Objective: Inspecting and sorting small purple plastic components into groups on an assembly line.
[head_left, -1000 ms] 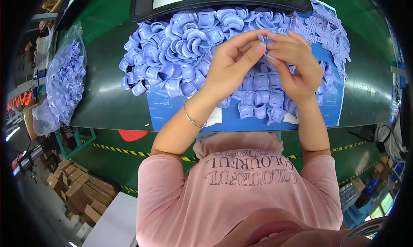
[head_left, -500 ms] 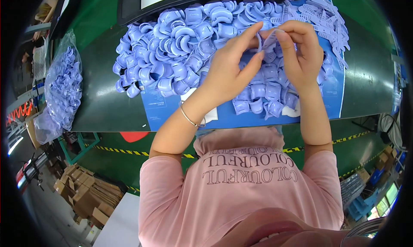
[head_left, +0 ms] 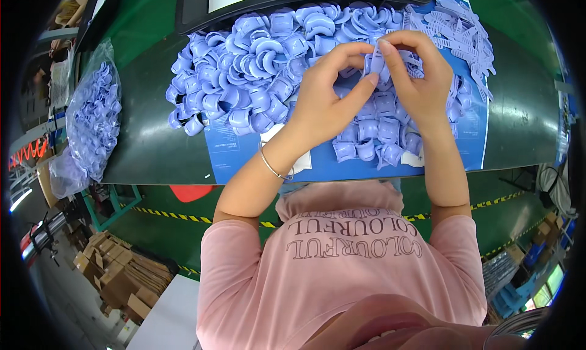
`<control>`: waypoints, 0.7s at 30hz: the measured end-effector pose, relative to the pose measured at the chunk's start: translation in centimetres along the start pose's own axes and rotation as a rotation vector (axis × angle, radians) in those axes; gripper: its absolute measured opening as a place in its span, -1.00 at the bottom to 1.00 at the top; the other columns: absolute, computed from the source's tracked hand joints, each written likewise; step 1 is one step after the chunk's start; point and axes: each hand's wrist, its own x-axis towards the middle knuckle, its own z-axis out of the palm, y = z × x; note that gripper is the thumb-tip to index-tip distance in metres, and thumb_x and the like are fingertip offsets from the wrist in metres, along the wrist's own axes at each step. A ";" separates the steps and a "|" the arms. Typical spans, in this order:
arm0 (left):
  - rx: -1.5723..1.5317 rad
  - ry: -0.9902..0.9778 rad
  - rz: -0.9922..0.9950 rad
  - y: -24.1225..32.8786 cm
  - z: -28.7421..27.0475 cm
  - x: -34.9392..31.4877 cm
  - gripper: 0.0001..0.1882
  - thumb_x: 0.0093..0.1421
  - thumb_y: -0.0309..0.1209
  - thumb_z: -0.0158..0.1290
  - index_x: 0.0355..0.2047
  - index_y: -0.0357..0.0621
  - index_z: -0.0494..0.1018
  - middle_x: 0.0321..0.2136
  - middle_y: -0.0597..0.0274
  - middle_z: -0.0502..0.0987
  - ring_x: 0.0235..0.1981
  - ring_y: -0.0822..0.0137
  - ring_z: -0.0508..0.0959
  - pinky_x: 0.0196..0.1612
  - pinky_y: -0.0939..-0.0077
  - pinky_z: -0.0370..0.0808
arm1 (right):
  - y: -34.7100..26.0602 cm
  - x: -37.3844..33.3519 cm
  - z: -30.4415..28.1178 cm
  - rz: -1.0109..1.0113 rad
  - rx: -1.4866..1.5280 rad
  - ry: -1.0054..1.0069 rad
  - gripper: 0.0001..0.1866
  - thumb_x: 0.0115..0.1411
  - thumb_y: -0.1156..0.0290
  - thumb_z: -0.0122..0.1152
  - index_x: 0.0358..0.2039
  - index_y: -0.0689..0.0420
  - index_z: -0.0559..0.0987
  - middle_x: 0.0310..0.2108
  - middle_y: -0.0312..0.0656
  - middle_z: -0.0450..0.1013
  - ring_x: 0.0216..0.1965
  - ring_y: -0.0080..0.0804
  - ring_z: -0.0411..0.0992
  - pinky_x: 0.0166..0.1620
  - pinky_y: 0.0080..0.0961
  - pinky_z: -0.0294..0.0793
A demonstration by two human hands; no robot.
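My left hand and my right hand meet over the heap, both closed on one lavender plastic piece. It is slotted like a strap, and the fingertips cover much of it. My right thumb and forefinger pinch its upper end, while my left thumb presses low on its side. Curved lavender plastic bands lie heaped to the left and behind. Below my hands are more of the curved bands. Flat slotted lavender straps are piled at the far right.
The parts lie on a blue printed sheet across a dark green tabletop. A black-framed tray or panel stands behind the heap. A clear bag of lavender parts rests at the left. Cardboard boxes stand on the floor.
My left fingers have curled in and come closer to my right hand. The plastic piece has turned between my fingertips. The view has shifted slightly.
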 end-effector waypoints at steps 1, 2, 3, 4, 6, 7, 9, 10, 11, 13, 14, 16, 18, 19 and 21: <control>0.001 0.003 0.001 -0.1 -0.1 0.0 -0.65 0.10 -0.44 0.10 -0.07 -0.13 0.43 -0.42 0.17 0.55 -0.35 0.16 0.55 0.02 0.26 0.34 | 0.0 0.0 0.0 -0.011 -0.011 0.000 -0.91 0.16 0.53 0.23 -0.33 0.25 0.55 -0.36 -0.25 0.52 -0.32 -0.55 0.48 -0.19 -0.65 0.46; 0.047 -0.005 0.004 -0.3 -0.2 0.1 -0.66 0.10 -0.41 0.13 -0.08 -0.12 0.44 -0.43 0.18 0.56 -0.36 0.17 0.55 0.02 0.27 0.35 | 0.0 0.0 0.1 -0.022 -0.021 0.001 -0.91 0.16 0.52 0.23 -0.32 0.25 0.55 -0.37 -0.25 0.52 -0.33 -0.55 0.48 -0.20 -0.66 0.46; 0.091 -0.015 0.006 -0.4 -0.2 0.1 -0.66 0.10 -0.38 0.15 -0.09 -0.12 0.45 -0.45 0.19 0.56 -0.36 0.18 0.55 0.02 0.28 0.36 | 0.0 0.0 0.0 -0.022 -0.022 0.000 -0.91 0.16 0.52 0.23 -0.32 0.25 0.55 -0.37 -0.25 0.52 -0.33 -0.55 0.48 -0.20 -0.66 0.46; 0.089 -0.015 0.007 -0.3 -0.2 0.2 -0.66 0.10 -0.38 0.15 -0.09 -0.12 0.45 -0.45 0.19 0.56 -0.36 0.18 0.55 0.02 0.28 0.36 | 0.2 0.0 0.0 0.001 -0.016 0.039 -0.91 0.16 0.52 0.24 -0.32 0.25 0.55 -0.37 -0.25 0.52 -0.35 -0.56 0.47 -0.21 -0.66 0.45; 0.221 -0.032 0.171 -0.1 -0.2 0.3 -0.68 0.11 -0.38 0.16 -0.11 -0.12 0.47 -0.48 0.21 0.57 -0.37 0.19 0.56 0.05 0.26 0.34 | 0.5 0.1 -0.1 0.025 -0.009 0.077 -0.90 0.16 0.52 0.24 -0.32 0.25 0.55 -0.38 -0.26 0.52 -0.36 -0.57 0.47 -0.22 -0.67 0.45; 0.220 -0.032 0.171 0.0 -0.3 0.3 -0.68 0.11 -0.38 0.16 -0.11 -0.12 0.47 -0.48 0.21 0.57 -0.37 0.19 0.56 0.05 0.26 0.34 | 0.6 0.2 -0.1 0.044 0.003 0.096 -0.90 0.16 0.52 0.24 -0.32 0.25 0.54 -0.38 -0.26 0.52 -0.36 -0.57 0.47 -0.22 -0.67 0.45; 0.263 -0.019 0.180 0.1 -0.3 0.2 -0.69 0.11 -0.38 0.15 -0.12 -0.10 0.47 -0.48 0.22 0.58 -0.38 0.21 0.57 0.09 0.22 0.30 | 0.6 0.3 -0.1 0.060 0.015 0.114 -0.90 0.16 0.52 0.24 -0.32 0.25 0.54 -0.39 -0.26 0.51 -0.36 -0.57 0.46 -0.23 -0.68 0.44; 0.263 -0.015 0.182 0.1 -0.3 0.2 -0.69 0.11 -0.38 0.15 -0.12 -0.10 0.47 -0.48 0.22 0.58 -0.38 0.21 0.57 0.09 0.22 0.30 | 0.4 0.2 0.0 0.063 0.002 0.091 -0.90 0.16 0.52 0.24 -0.33 0.25 0.55 -0.37 -0.25 0.51 -0.37 -0.57 0.46 -0.23 -0.67 0.45; 0.263 0.004 0.177 0.1 -0.4 0.2 -0.71 0.11 -0.38 0.15 -0.13 -0.09 0.48 -0.48 0.22 0.58 -0.38 0.22 0.58 0.11 0.21 0.29 | 0.1 0.1 0.1 0.065 -0.010 0.068 -0.90 0.15 0.52 0.25 -0.33 0.25 0.55 -0.35 -0.24 0.52 -0.37 -0.57 0.46 -0.23 -0.67 0.45; 0.266 0.031 0.178 0.1 -0.5 0.3 -0.72 0.11 -0.39 0.15 -0.14 -0.09 0.49 -0.48 0.22 0.59 -0.38 0.23 0.58 0.12 0.19 0.27 | -0.2 -0.1 0.3 0.058 0.014 0.059 -0.87 0.13 0.51 0.27 -0.31 0.24 0.55 -0.31 -0.23 0.52 -0.33 -0.55 0.47 -0.22 -0.65 0.45; 0.266 0.051 0.171 0.1 -0.5 0.2 -0.72 0.11 -0.40 0.15 -0.14 -0.08 0.50 -0.48 0.22 0.60 -0.38 0.25 0.59 0.13 0.20 0.26 | -0.4 -0.2 0.5 0.058 0.037 0.051 -0.84 0.10 0.51 0.30 -0.29 0.23 0.55 -0.27 -0.22 0.52 -0.29 -0.53 0.47 -0.21 -0.64 0.46; 0.267 0.078 0.167 0.1 -0.7 0.2 -0.72 0.11 -0.40 0.15 -0.14 -0.08 0.51 -0.48 0.23 0.60 -0.39 0.26 0.59 0.13 0.20 0.25 | -1.1 0.0 0.6 -0.057 -0.001 0.086 -0.79 0.04 0.50 0.34 -0.29 0.17 0.55 -0.23 -0.22 0.51 -0.24 -0.43 0.47 -0.18 -0.57 0.46; 0.265 0.138 0.202 0.1 -0.8 0.3 -0.72 0.10 -0.41 0.15 -0.14 -0.07 0.52 -0.49 0.24 0.61 -0.41 0.29 0.59 0.13 0.20 0.25 | -1.3 0.1 0.5 -0.168 -0.038 0.121 -0.75 -0.02 0.49 0.38 -0.29 0.12 0.56 -0.19 -0.22 0.50 -0.19 -0.33 0.48 -0.15 -0.50 0.45; 0.267 0.143 0.202 0.0 -0.8 0.3 -0.72 0.10 -0.41 0.15 -0.14 -0.07 0.52 -0.49 0.24 0.61 -0.41 0.29 0.59 0.13 0.20 0.25 | -1.2 0.1 0.2 -0.238 -0.168 0.073 -0.69 -0.06 0.48 0.41 -0.26 0.11 0.56 -0.16 -0.23 0.49 -0.15 -0.29 0.45 -0.12 -0.45 0.43; 0.314 0.148 0.253 -0.3 -0.9 0.5 -0.70 0.08 -0.41 0.16 -0.13 -0.07 0.53 -0.49 0.25 0.61 -0.42 0.32 0.59 0.13 0.21 0.25 | -1.1 0.2 0.1 -0.307 -0.299 0.025 -0.63 -0.11 0.47 0.43 -0.23 0.10 0.55 -0.13 -0.23 0.48 -0.11 -0.25 0.42 -0.09 -0.41 0.40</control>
